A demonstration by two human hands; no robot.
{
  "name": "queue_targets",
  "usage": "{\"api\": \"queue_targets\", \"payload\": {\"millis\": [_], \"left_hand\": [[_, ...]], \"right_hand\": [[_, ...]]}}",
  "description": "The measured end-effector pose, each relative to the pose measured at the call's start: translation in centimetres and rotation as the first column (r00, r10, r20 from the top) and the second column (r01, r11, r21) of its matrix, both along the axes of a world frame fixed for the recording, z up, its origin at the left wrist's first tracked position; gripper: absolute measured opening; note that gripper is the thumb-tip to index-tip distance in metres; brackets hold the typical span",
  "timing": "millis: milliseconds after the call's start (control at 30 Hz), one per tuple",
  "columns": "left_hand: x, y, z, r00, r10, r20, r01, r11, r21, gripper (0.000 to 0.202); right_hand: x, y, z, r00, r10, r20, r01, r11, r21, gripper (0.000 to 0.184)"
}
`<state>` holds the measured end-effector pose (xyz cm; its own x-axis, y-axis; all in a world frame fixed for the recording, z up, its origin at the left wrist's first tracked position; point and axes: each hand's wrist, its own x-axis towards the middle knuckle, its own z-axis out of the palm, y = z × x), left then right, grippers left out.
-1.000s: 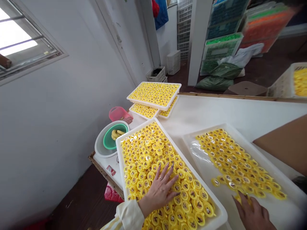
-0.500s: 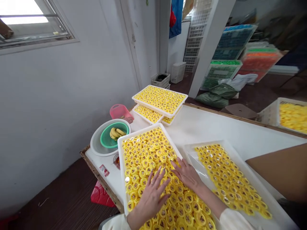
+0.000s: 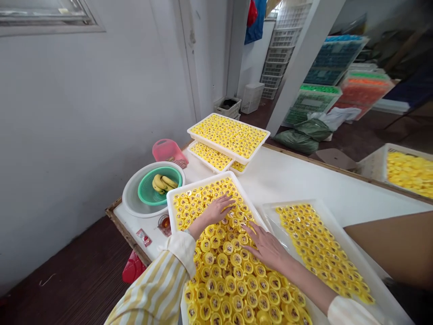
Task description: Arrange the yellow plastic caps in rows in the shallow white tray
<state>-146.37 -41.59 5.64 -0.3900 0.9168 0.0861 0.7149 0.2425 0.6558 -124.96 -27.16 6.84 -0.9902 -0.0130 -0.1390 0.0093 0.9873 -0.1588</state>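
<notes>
Flat on a shallow white plastic tray [image 3: 203, 182], a single dense layer of round yellow plastic caps [image 3: 230, 284] is spread, each with a glossy rim and a dark brown centre; the caps are too many to be counted. The left hand [image 3: 218, 210], from a cream-and-yellow striped sleeve [image 3: 157, 284], is laid palm-down on the caps near the tray's far end, its fingers close together and its grip empty. The right hand [image 3: 265, 246] is pressed on the same layer near the tray's right rim, with its fingers fanned wide and no single cap seen held. Just right of this tray, a second white tray [image 3: 355, 239] is lined with clear film and carries more caps [image 3: 321, 253]. Three further white trays of caps are stacked and overlapped beyond, the top one [image 3: 223, 146] fully seen. All stand on a white table [image 3: 297, 180] edged with wood. Left of the trays, a green plastic colander [image 3: 158, 185] holding a bunch of bananas [image 3: 160, 183] is nested in a grey-white basin [image 3: 130, 198], and a pink perforated basket [image 3: 169, 151] is set behind it. A brown cardboard sheet [image 3: 389, 248] is seen at right, and a white crate [image 3: 372, 167] is filled with yellow caps [image 3: 409, 174].
</notes>
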Motion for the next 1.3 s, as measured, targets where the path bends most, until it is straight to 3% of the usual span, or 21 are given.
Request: {"api": "queue_targets", "payload": {"millis": [67, 200, 300, 400, 467, 567, 700, 767, 900, 1000, 1167, 1300], "left_hand": [[0.2, -0.2, -0.2, 0.998, -0.032, 0.054, 0.032, 0.999, 0.010, 0.037], [0.7, -1.6, 0.0, 0.989, -0.018, 0.147, 0.016, 1.000, 0.016, 0.037], [1.0, -2.8, 0.3, 0.981, 0.011, 0.193, -0.014, 1.000, 0.013, 0.038], [0.9, -3.9, 0.4, 0.979, 0.027, 0.204, -0.032, 0.999, 0.023, 0.037], [0.7, -4.4, 0.3, 0.982, 0.040, 0.185, -0.047, 0.998, 0.036, 0.036], [0.4, -5.4, 0.4, 0.991, 0.052, 0.125, -0.059, 0.997, 0.051, 0.035], [0.9, -7.5, 1.8, 0.998, 0.063, 0.017, -0.063, 0.998, 0.017, 0.030], [1.7, -8.6, 2.7, 0.996, 0.080, -0.029, -0.081, 0.996, -0.022, 0.025], [4.3, -9.7, 3.3, 0.991, 0.106, -0.076, -0.114, 0.987, -0.112, 0.030], [5.7, -9.6, 2.8, 0.992, 0.101, -0.079, -0.113, 0.979, -0.167, 0.042], [6.5, -9.5, 2.8, 1.000, 0.024, -0.006, -0.025, 0.978, -0.209, 0.034], [7.3, -9.9, 3.2, 0.999, -0.031, 0.041, 0.040, 0.974, -0.221, 0.030]], "right_hand": [[-0.5, 0.7, 0.9, 1.000, -0.027, -0.008, 0.026, 0.998, -0.049, 0.055], [-4.1, 1.9, 1.6, 0.983, -0.131, -0.131, 0.087, 0.951, -0.295, 0.045], [-7.4, 1.7, 0.5, 0.973, -0.144, -0.178, 0.062, 0.914, -0.400, 0.043], [-9.0, 1.0, -0.8, 0.982, -0.098, -0.159, 0.019, 0.900, -0.435, 0.041], [-8.9, 0.5, -1.3, 0.985, -0.056, -0.160, -0.017, 0.905, -0.424, 0.044], [-7.8, -0.1, -1.1, 0.965, 0.030, -0.261, -0.107, 0.952, -0.287, 0.060], [-6.0, -1.3, 0.5, 0.928, 0.222, -0.301, -0.246, 0.968, -0.043, 0.048], [-5.4, -2.1, 1.3, 0.953, 0.216, -0.214, -0.215, 0.976, 0.028, 0.042], [-5.2, -2.9, 2.0, 0.995, 0.072, -0.075, -0.065, 0.993, 0.094, 0.033], [-5.6, -3.0, 2.1, 0.999, 0.029, -0.044, -0.025, 0.997, 0.076, 0.027], [-5.8, -3.3, 2.6, 0.993, 0.110, 0.033, -0.108, 0.991, -0.074, 0.021], [-5.4, -3.6, 3.2, 0.983, 0.154, 0.102, -0.129, 0.967, -0.218, 0.026]]}}
